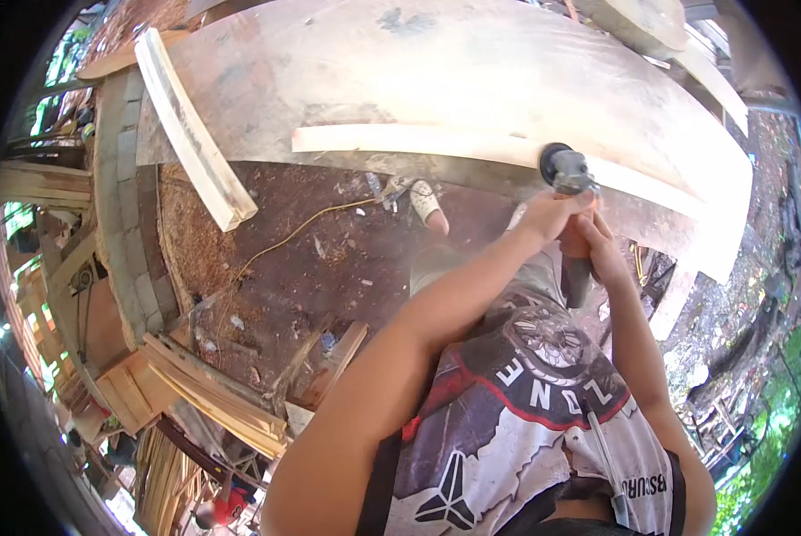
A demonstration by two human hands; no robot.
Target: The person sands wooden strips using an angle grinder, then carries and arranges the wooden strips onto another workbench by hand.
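An angle grinder (572, 170) with a dark round disc rests against a long pale wooden strip (418, 138) along the near edge of the workbench. My left hand (550, 214) is closed around the front of the grinder's body, just behind its head. Farther back on the tool, my right hand (600, 248) wraps its grip, and the fingers partly hide the body. The disc touches or nearly touches the strip; the exact contact is not clear. The strip runs on to the right beyond the tool.
The broad workbench top (347, 54) is brightly lit. A thick wooden beam (186, 134) lies across its left end and overhangs the edge. A yellow cord (280, 241) trails over the dirt floor. Stacked boards (213, 402) stand lower left, near a person in red (231, 505).
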